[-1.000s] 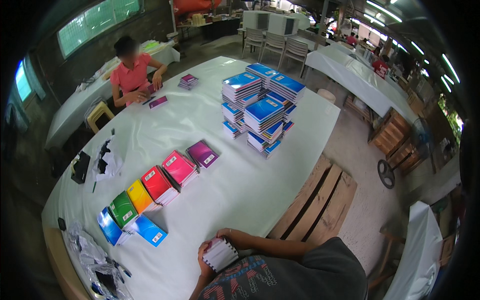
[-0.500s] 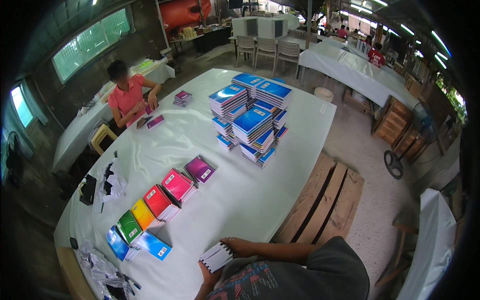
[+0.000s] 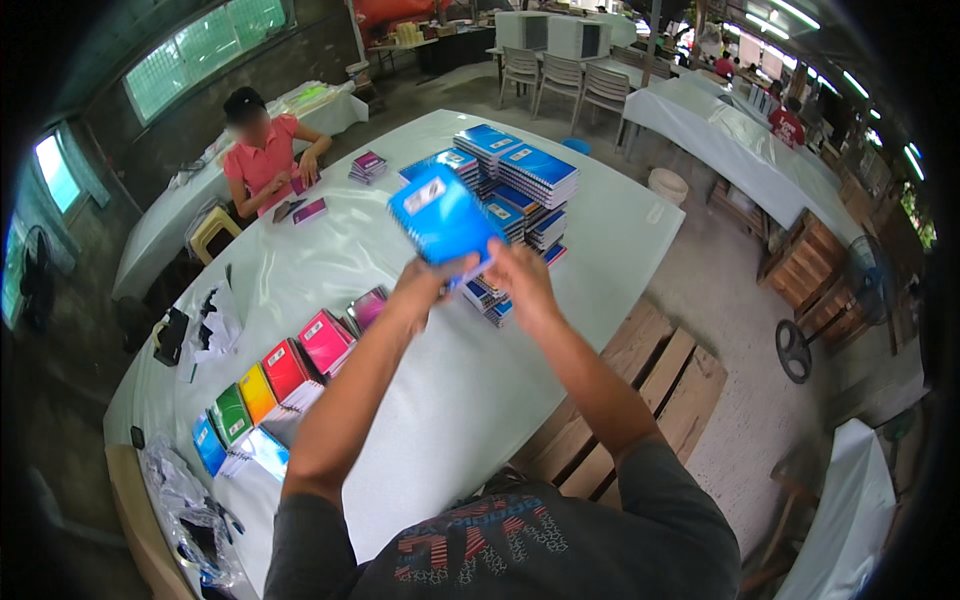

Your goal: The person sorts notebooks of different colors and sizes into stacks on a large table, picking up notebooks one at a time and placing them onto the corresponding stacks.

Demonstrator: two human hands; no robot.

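Note:
Both my hands are raised over the table with blue spiral notebooks (image 3: 440, 212), whose top cover faces up. My left hand (image 3: 428, 282) grips their near edge, and my right hand (image 3: 518, 272) grips the near right corner. How many I hold is hard to tell because of the blur. Right behind them rise tall piles of blue spiral notebooks (image 3: 540, 172), partly hidden by the ones I hold. Left of my left forearm runs a row of notebook piles: blue (image 3: 209, 443), green (image 3: 231, 413), yellow (image 3: 257, 392), red (image 3: 287, 369), pink (image 3: 325, 341) and purple (image 3: 368, 308).
Across the white-covered table (image 3: 450, 420), a person in a pink shirt (image 3: 265, 155) handles purple notebooks (image 3: 309, 211). Crumpled plastic (image 3: 165, 475) and a black tape dispenser (image 3: 170, 338) lie along the left edge. A wooden bench (image 3: 640, 375) stands at the right.
My hands have gone from close to my body out to the tall blue piles, carrying the notebooks. Their blue cover now shows instead of the page edges. The view has shifted slightly.

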